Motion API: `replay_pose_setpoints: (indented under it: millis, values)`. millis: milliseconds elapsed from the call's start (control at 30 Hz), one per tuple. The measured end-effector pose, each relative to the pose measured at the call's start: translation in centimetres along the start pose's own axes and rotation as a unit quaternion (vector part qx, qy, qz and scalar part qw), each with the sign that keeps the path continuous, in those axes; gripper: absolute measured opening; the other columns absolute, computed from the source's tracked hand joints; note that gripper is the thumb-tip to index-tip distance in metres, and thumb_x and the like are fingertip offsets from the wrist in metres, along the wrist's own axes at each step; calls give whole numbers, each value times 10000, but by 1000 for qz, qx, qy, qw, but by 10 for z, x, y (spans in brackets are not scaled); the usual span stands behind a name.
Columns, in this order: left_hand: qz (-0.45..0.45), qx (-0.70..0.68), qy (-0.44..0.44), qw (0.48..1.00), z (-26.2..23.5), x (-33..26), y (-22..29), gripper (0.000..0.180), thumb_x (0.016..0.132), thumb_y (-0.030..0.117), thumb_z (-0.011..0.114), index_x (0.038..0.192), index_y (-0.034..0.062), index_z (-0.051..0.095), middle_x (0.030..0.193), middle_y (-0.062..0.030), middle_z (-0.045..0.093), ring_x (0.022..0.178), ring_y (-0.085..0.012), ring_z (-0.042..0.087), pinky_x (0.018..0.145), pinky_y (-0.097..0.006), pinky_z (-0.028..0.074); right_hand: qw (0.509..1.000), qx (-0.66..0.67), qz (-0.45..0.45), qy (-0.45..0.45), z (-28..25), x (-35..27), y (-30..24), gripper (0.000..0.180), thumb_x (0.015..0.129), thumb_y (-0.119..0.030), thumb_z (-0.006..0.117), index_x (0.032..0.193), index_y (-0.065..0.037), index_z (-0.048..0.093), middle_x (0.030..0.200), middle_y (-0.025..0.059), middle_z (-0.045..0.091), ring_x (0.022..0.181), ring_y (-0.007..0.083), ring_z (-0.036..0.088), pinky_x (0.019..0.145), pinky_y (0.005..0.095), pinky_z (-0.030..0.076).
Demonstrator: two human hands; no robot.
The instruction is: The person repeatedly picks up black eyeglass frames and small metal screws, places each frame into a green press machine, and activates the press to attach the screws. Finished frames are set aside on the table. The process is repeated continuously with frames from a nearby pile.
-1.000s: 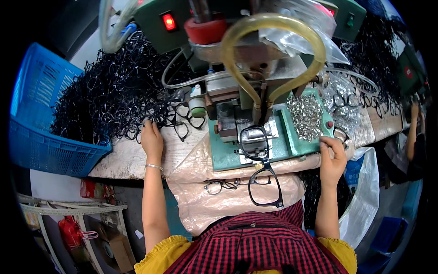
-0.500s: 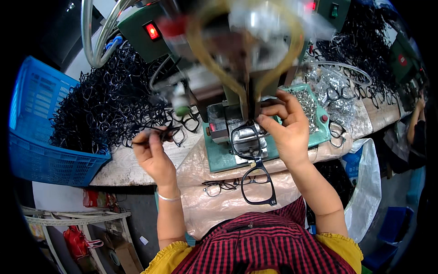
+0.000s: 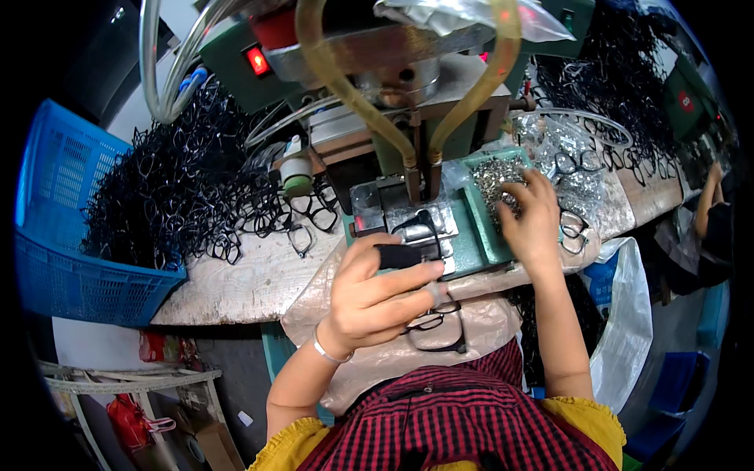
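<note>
The left hand [image 3: 377,294] is gripping a black eyeglass frame [image 3: 408,255] at the press fixture [image 3: 408,220] near the surface's front edge, and should be seating it squarely, while the right hand [image 3: 530,216] is pinching small metal parts [image 3: 495,177] (shiny, heaped) in the green tray [image 3: 477,228].

A blue crate [image 3: 59,235] sits beside heaped black frames [image 3: 181,188].
</note>
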State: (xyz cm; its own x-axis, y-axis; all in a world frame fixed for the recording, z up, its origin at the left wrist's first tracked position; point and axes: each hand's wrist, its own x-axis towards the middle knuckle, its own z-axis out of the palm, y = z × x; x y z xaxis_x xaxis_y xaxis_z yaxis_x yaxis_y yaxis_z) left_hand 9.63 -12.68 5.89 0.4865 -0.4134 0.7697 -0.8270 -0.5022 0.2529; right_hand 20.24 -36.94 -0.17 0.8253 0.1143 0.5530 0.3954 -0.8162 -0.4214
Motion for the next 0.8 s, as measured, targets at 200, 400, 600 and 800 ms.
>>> replay_pose_setpoints:
  millis: [200, 400, 600, 800]
  values:
    - [23, -1, -8, 1000, 4, -2, -7, 160, 710, 119, 748, 851, 107, 673, 992, -57, 719, 685, -220, 613, 749, -417, 510, 998, 42, 13, 50, 18, -4, 26, 97, 742, -99, 724, 837, -82, 719, 1126, 157, 636, 1147, 350, 547, 972, 439, 426]
    - [-35, 68, 3, 997, -1, -16, 18, 215, 738, 125, 739, 949, 117, 698, 1096, -59, 698, 940, -246, 646, 917, -455, 494, 988, -139, -7, -70, 35, 22, -4, 305, 792, -187, 691, 1082, -109, 639, 1366, 139, 510, 1317, 319, 409, 912, 503, 448]
    - [-200, 349, 201, 893, -73, -71, 58, 216, 979, 82, 471, 1066, -30, 634, 1116, -157, 652, 1043, -231, 605, 959, -374, 463, 997, 29, -42, 55, 16, 1, 19, 92, 767, -57, 692, 855, -28, 688, 1040, 135, 673, 1025, 322, 620, 898, 395, 479]
    - [-250, 458, 154, 839, -122, -81, -6, 140, 836, 3, 641, 960, 29, 701, 1106, -99, 668, 938, -223, 593, 867, -326, 451, 986, 157, 9, 63, 19, 10, 14, 122, 835, -60, 675, 944, -35, 722, 965, 126, 697, 874, 264, 661, 809, 333, 502]
